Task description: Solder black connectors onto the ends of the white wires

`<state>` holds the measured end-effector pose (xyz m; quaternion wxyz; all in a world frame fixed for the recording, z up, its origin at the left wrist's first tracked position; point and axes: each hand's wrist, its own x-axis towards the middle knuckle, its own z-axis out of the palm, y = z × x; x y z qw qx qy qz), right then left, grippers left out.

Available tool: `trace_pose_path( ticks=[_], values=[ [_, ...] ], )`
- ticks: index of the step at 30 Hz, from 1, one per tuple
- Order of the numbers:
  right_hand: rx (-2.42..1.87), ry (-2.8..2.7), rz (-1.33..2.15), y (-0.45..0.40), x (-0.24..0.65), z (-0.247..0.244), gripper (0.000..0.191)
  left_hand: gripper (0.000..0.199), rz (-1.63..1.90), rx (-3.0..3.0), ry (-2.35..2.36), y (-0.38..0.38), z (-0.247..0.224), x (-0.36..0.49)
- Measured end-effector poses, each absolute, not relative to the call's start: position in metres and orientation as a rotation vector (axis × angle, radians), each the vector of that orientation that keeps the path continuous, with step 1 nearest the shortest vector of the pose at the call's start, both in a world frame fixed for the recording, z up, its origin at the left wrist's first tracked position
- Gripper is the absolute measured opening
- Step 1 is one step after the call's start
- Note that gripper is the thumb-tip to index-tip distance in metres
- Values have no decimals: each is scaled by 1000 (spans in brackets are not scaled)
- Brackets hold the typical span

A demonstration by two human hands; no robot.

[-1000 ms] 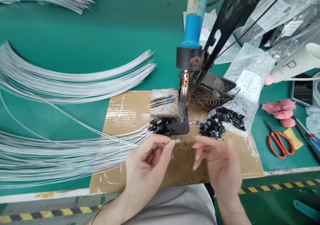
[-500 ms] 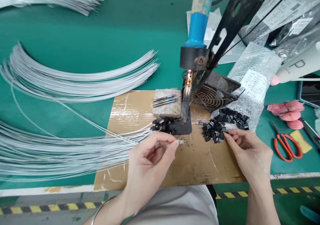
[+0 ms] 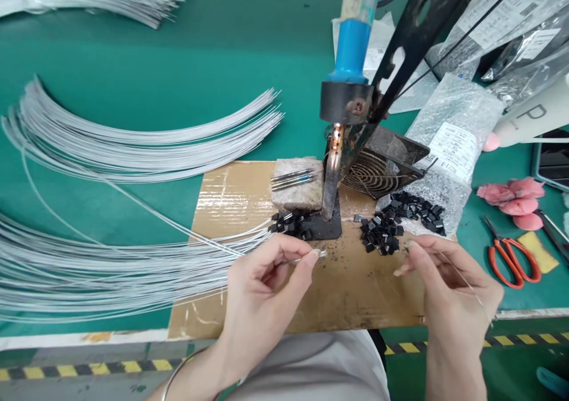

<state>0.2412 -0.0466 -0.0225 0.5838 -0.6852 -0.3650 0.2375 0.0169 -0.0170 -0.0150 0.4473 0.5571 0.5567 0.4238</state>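
Note:
My left hand (image 3: 275, 288) pinches the end of a thin white wire (image 3: 323, 254), whose stripped tip points right below the soldering iron (image 3: 332, 169). My right hand (image 3: 453, 276) has thumb and forefinger pressed together just right of a pile of small black connectors (image 3: 382, 232); what sits between the fingertips is too small to make out. A thin solder strand (image 3: 464, 279) runs across that hand. Wires with black connectors (image 3: 287, 223) on their ends lie by the iron's stand base, left of the tip. The iron hangs tip down in a black stand (image 3: 415, 39).
Bundles of white wires (image 3: 146, 143) spread over the green table at left. A sponge block (image 3: 297, 196) carries several thin rods. To the right are orange-handled scissors (image 3: 513, 258), a yellow sponge (image 3: 537, 251), a bubble-wrap bag (image 3: 457, 128) and a small fan (image 3: 377, 166).
My right hand has drawn back from the connector pile, moving slightly right and turning, with its fingertips now off the pile. My left hand has barely moved.

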Motion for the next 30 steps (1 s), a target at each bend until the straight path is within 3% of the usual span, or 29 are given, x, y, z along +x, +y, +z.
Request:
trace_pose_path(
  ticks=[9,15,30],
  values=[
    [-1263,-836,1064,-39,182,-19,15,12,1003,1278,1325,-15,-7,18],
    [-1206,-875,1127,-36,171,-20,20,15,980,1144,1194,-10,-2,18],
    [-1179,-763,1246,-36,171,-20,11,18,990,1213,1185,-11,-1,17]
  ],
)
